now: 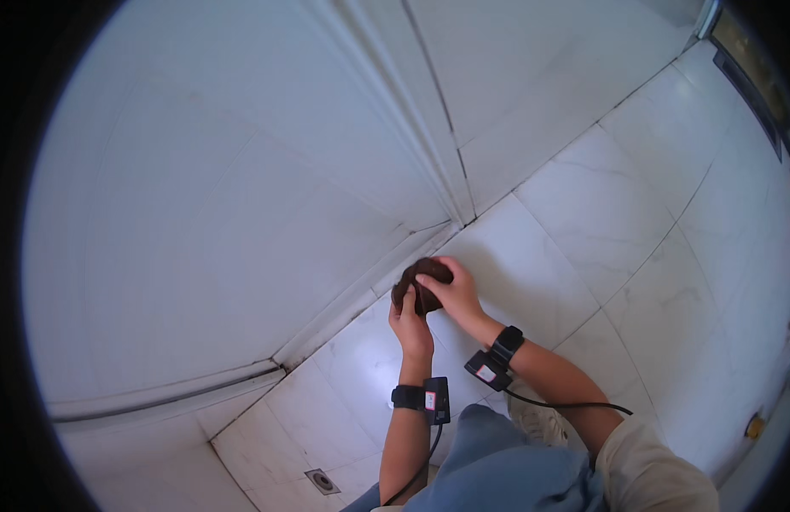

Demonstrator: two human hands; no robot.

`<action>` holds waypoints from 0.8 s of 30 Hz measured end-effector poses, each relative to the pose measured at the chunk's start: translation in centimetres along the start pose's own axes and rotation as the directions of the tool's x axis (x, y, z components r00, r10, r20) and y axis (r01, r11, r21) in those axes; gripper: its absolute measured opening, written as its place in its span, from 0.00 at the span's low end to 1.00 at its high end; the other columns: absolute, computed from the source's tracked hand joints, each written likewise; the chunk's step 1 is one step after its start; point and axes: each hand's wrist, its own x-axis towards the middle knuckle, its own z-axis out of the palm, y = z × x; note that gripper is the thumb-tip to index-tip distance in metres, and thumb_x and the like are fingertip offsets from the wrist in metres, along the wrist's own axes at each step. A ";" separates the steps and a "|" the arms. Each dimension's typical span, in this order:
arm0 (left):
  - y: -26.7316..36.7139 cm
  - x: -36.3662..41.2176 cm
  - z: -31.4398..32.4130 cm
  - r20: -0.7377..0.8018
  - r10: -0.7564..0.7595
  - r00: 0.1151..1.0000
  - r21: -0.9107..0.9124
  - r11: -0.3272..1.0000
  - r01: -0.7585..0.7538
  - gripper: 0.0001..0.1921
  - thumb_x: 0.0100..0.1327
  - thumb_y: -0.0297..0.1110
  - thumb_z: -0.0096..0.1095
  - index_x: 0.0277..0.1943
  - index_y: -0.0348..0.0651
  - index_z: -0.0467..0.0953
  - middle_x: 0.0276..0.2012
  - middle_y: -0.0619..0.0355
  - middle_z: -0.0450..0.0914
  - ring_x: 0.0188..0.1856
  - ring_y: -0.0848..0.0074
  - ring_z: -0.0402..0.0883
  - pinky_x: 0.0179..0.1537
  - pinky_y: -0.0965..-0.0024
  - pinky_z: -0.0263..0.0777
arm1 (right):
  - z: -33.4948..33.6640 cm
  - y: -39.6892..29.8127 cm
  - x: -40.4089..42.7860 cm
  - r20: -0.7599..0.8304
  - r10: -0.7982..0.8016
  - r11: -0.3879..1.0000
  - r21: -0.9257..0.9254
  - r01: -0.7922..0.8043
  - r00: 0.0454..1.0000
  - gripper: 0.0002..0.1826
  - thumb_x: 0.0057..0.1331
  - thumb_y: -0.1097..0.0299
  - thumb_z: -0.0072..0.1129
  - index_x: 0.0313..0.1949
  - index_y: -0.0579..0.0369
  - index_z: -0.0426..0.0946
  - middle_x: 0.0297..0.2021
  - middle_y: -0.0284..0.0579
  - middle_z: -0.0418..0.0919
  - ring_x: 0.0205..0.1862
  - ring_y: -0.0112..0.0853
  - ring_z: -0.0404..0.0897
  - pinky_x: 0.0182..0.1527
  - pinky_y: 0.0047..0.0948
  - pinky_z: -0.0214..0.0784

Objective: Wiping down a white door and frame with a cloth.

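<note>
Both of my hands hold a dark brown cloth (438, 271), bunched up near the foot of the wall. My left hand (410, 323) grips its near left side, thumb on top. On the right side, my right hand (458, 291) holds it with the thumb pressed over the folds and the fingers curled round the far edge. The underside of the bundle is hidden, and I cannot tell whether it touches the floor. Each wrist wears a black strap with a small box, the left box (437, 400) and the right box (488, 370), with a cable running from each.
White marbled floor tiles (625, 256) spread to the right. A pale panel (241, 256) rises on the left above a raised sill (331, 333). A square floor drain (322, 482) lies at lower left. My knee in blue trousers (497, 461) is close below my hands.
</note>
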 end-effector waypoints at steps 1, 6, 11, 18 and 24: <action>-0.4 0.4 0.7 0.002 -0.011 1.000 0.010 1.000 0.011 0.12 0.62 0.28 0.53 0.46 0.32 0.70 0.41 0.54 0.75 0.45 0.74 0.74 0.48 0.72 0.68 | -0.2 0.2 0.5 -0.206 -0.006 1.000 -0.005 0.005 0.979 0.24 0.53 0.61 0.65 0.44 0.60 0.69 0.40 0.46 0.74 0.44 0.35 0.73 0.47 0.30 0.65; -1.8 2.8 2.3 -0.152 -0.068 0.986 -0.044 0.997 0.062 0.07 0.63 0.31 0.54 0.39 0.36 0.70 0.39 0.55 0.76 0.40 0.74 0.76 0.44 0.71 0.71 | -0.3 -0.2 2.5 -0.269 0.008 0.998 0.066 0.010 0.963 0.22 0.52 0.61 0.66 0.42 0.60 0.70 0.38 0.48 0.75 0.41 0.34 0.74 0.45 0.31 0.66; -2.4 4.2 2.5 -0.021 -0.113 0.993 -0.082 0.990 0.111 0.08 0.64 0.32 0.52 0.41 0.36 0.70 0.38 0.55 0.75 0.41 0.74 0.75 0.43 0.70 0.72 | 0.0 0.4 3.8 -0.378 0.031 0.999 0.053 -0.011 0.925 0.20 0.53 0.63 0.65 0.40 0.62 0.71 0.37 0.47 0.76 0.40 0.32 0.75 0.43 0.28 0.67; -0.4 6.3 3.0 0.075 -0.278 0.958 -0.226 0.931 0.288 0.12 0.66 0.35 0.49 0.46 0.34 0.69 0.44 0.54 0.74 0.45 0.72 0.74 0.48 0.69 0.69 | 2.3 -3.8 3.8 -0.468 0.040 0.998 0.064 -0.011 0.883 0.18 0.55 0.66 0.63 0.41 0.64 0.73 0.35 0.47 0.78 0.37 0.29 0.76 0.40 0.26 0.68; 2.4 6.1 3.0 0.170 -0.060 0.984 0.029 0.998 0.056 0.10 0.66 0.34 0.50 0.41 0.36 0.74 0.39 0.56 0.77 0.42 0.76 0.75 0.46 0.72 0.69 | 2.8 -3.6 4.7 -0.471 -0.080 0.995 0.018 0.100 0.879 0.13 0.57 0.70 0.59 0.39 0.66 0.74 0.30 0.50 0.79 0.33 0.33 0.78 0.38 0.28 0.69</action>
